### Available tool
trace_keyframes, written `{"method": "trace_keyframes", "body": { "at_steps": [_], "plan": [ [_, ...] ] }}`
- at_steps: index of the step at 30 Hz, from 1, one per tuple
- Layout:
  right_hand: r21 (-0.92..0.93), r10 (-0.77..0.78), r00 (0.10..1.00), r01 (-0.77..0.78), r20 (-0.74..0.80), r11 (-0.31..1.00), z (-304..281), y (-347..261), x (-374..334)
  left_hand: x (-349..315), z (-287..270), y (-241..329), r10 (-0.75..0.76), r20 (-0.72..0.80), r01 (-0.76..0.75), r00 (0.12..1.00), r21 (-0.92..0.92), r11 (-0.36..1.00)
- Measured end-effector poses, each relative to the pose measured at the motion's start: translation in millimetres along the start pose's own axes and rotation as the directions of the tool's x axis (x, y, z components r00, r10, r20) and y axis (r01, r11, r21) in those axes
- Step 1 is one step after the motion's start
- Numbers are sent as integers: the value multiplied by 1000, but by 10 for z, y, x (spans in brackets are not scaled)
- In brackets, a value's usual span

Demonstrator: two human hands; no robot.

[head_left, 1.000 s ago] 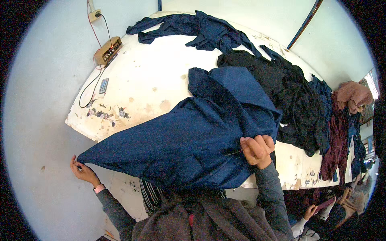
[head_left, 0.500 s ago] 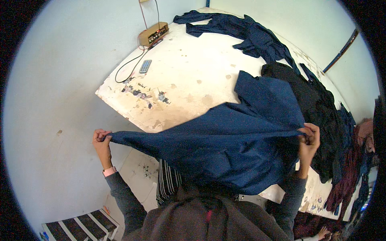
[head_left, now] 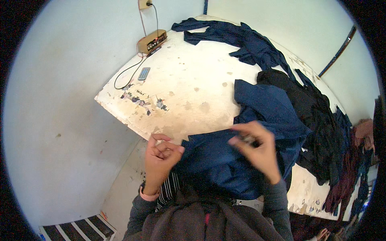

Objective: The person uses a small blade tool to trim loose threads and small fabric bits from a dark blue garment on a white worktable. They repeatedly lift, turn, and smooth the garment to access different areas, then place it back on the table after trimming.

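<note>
A dark blue garment (head_left: 225, 160) lies in folds across my lap and the near table edge, its upper part spread on the tabletop. At its left edge my left hand (head_left: 161, 158) has its fingers curled, with thumb and forefinger pinched together at the cloth's corner. My right hand (head_left: 259, 150), slightly blurred, hovers over the middle of the garment. Its thumb and forefinger are apart, and no cloth shows between them.
The stained white table (head_left: 193, 72) bears a remote control (head_left: 144, 73) and a brown radio-like box (head_left: 152, 41) with cables. More dark blue clothing (head_left: 249, 40) lies at the back, black cloth (head_left: 313, 116) at the right. A striped black-and-white surface (head_left: 78, 229) is at lower left.
Both hands have come inward from the garment's stretched-out sides. My right hand has let go of its right edge. The cloth has slackened, and its left end has drawn in.
</note>
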State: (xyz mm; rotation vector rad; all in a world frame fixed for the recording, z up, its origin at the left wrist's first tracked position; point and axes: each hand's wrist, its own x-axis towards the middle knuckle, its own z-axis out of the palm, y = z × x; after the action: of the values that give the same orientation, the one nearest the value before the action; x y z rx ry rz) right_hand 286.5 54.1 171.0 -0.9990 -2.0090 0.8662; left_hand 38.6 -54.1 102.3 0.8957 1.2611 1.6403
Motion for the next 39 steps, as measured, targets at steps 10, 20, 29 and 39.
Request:
{"method": "trace_keyframes", "body": {
  "at_steps": [10,20,29,39],
  "plan": [
    [32,-1,1000,1,-20,999,535,-255,-56,-74,257,7,41,-28,-43,999,-67,997],
    [57,31,989,-40,142,998,511,-210,-58,-93,293,-29,88,52,-88,995,1,996],
    [343,-33,997,55,-70,938,-203,51,902,28,-88,104,-189,494,21,849,325,945],
    [56,-215,901,254,-377,966,-517,298,1457,20,222,-32,-518,211,545,829,-97,833]
  ]
}}
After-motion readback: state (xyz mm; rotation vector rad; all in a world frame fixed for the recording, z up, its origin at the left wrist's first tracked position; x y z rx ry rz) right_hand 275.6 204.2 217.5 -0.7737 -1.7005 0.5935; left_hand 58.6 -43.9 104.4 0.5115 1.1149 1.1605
